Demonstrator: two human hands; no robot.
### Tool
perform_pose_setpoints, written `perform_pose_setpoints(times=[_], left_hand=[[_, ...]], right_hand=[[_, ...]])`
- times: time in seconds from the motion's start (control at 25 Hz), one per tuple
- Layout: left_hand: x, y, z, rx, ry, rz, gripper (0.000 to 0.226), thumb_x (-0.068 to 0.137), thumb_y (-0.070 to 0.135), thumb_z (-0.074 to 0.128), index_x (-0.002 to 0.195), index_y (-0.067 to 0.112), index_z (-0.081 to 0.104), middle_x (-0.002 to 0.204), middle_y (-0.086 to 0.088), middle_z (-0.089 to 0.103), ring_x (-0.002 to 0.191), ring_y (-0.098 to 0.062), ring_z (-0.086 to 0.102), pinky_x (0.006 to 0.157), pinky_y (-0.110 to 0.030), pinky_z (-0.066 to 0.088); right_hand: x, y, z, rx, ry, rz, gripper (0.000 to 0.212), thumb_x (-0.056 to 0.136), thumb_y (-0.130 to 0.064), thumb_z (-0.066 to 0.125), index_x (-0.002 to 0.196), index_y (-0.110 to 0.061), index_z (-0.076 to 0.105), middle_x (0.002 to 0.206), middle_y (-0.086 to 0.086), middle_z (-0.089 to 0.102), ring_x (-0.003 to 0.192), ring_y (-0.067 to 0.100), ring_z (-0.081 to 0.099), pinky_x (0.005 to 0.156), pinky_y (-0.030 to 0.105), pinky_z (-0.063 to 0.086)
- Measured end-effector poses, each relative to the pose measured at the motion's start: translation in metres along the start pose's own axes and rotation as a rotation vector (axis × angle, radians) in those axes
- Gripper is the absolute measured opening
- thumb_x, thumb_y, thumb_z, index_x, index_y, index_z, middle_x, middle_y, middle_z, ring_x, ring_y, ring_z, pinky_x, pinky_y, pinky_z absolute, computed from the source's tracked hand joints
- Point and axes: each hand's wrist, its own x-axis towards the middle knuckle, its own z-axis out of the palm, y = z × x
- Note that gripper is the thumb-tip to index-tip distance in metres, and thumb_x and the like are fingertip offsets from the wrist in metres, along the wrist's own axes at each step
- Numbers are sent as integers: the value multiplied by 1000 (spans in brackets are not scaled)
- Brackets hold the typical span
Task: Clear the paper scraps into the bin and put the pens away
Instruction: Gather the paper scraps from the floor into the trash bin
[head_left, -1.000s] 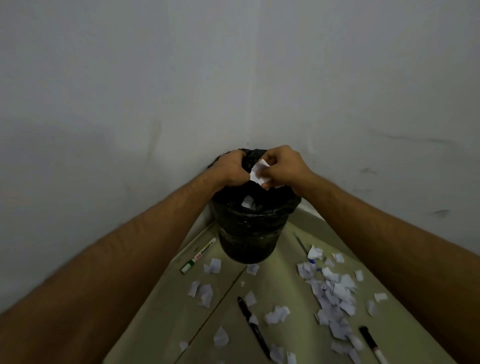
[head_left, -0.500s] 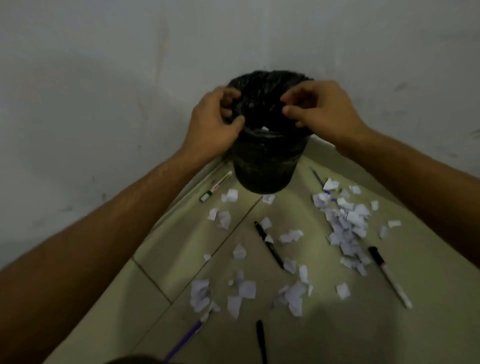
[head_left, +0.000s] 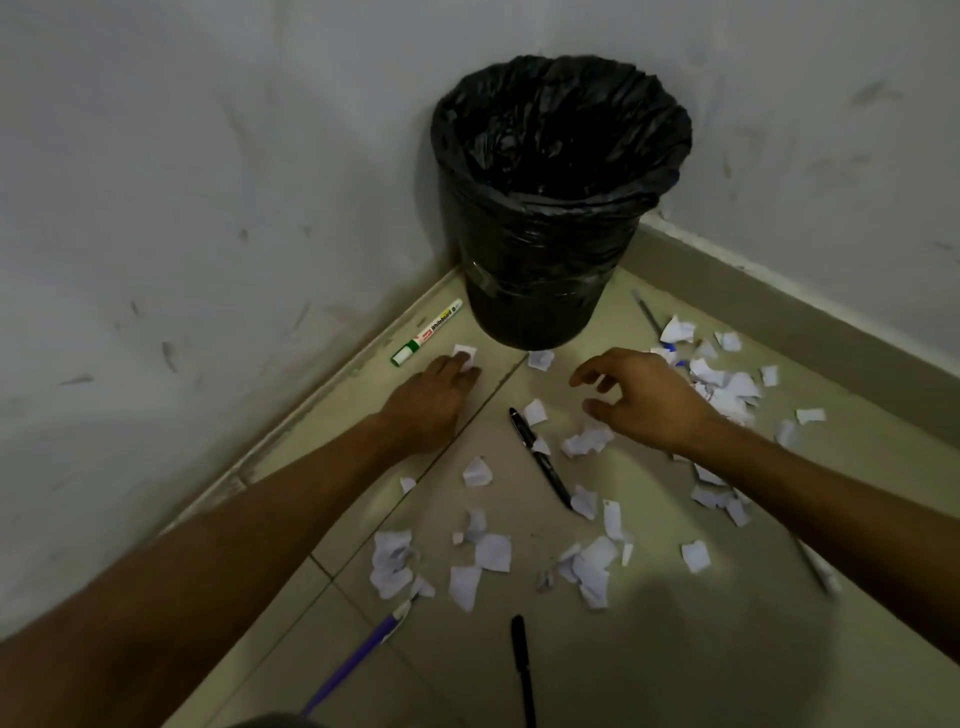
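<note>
A bin lined with a black bag stands in the corner of the room. White paper scraps lie scattered over the floor in front of it, thickest at the right. My left hand lies low on the floor, its fingertips touching a single scrap beside a green-capped whiteboard marker. My right hand hovers over the scraps with loosely curled fingers and holds nothing. A black pen lies between my hands. Nearer me lie a purple pen and another black pen.
Two walls meet behind the bin, with a skirting board along the floor on both sides. A thin grey pen lies right of the bin. A white marker shows partly under my right forearm. The floor is pale tile.
Both hands have left the bin's rim and dropped to the floor. The scraps held a second ago are gone from my hands. The view has tilted down.
</note>
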Motion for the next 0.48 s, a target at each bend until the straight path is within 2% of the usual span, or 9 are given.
perform_pose_setpoints(times=[0.16,0.28,0.4,0.48], left_hand=[[-52,5,23,-87,29,47,72,89,7,53,153,14,21,161,-14,13,145,-33,21,113,-45,34],[-87,1,26,-195,133,90,61,90,19,41,149,10,32,155,-20,30,137,-35,35,109,-45,40],[-110,-3,21,-294,232,-16,56,91,21,40,146,10,38,149,-18,38,134,-33,39,107,-43,40],[-124,-9,22,-265,270,-43,55,93,25,46,145,9,38,148,-18,41,133,-34,40,108,-43,38]], right_hand=[[52,5,38,-181,-146,-122,52,86,-8,58,138,-12,52,142,15,48,125,32,51,101,42,45],[68,4,58,-421,-163,-127,60,90,-12,54,147,-10,36,154,16,31,131,35,41,98,46,47],[50,11,64,-452,-159,-119,64,84,-13,63,144,-8,39,152,15,32,125,33,43,94,46,48],[24,21,64,-381,-198,-119,66,82,-19,70,141,-9,44,150,12,34,125,31,43,94,45,49]])
